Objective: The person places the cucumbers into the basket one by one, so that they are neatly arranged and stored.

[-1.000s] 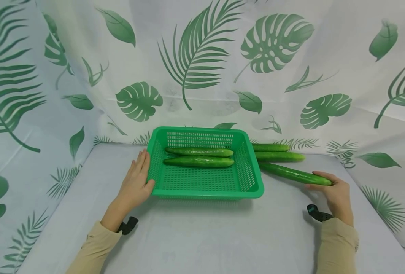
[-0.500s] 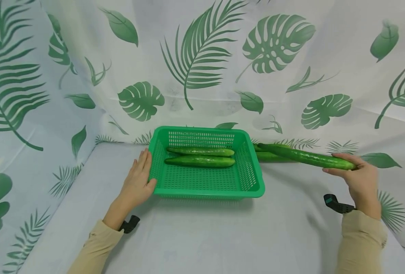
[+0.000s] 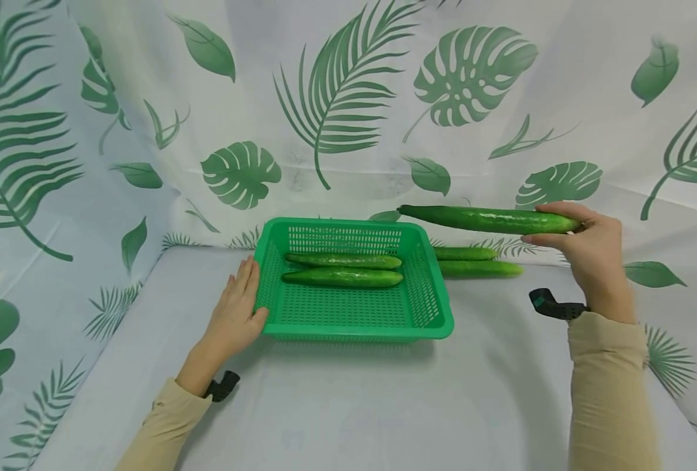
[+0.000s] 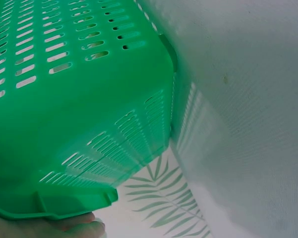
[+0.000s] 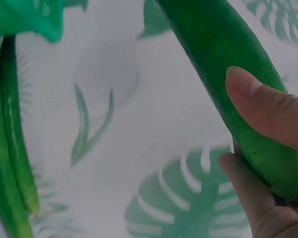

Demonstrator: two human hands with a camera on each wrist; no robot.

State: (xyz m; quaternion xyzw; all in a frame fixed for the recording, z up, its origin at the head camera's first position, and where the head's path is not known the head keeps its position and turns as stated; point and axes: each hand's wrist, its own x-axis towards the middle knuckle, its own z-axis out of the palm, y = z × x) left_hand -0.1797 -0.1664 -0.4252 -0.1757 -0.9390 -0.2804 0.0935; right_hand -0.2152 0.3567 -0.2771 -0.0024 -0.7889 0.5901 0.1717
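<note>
My right hand [image 3: 597, 252] pinches a cucumber [image 3: 489, 219] by its right end and holds it up, level, above the table and right of the basket. In the right wrist view the thumb lies across this cucumber [image 5: 238, 64] with fingers beneath it. The green plastic basket [image 3: 348, 331] stands on the table, two cucumbers [image 3: 342, 277] lying side by side in its far half. Against the basket's left side rests my left hand [image 3: 236, 311], its fingers straight. In the left wrist view, fingertips [image 4: 87, 231] touch the rim of the basket [image 4: 89, 114].
Two more cucumbers [image 3: 480, 269] lie on the table just right of the basket, their left ends hidden behind its wall. A white cloth with green leaf prints [image 3: 348, 163] hangs behind the white table [image 3: 348, 405].
My right hand has raised the cucumber off the table, first to the right and up, then back left, so its tip now hangs near the basket's far right corner. The left hand has stayed put.
</note>
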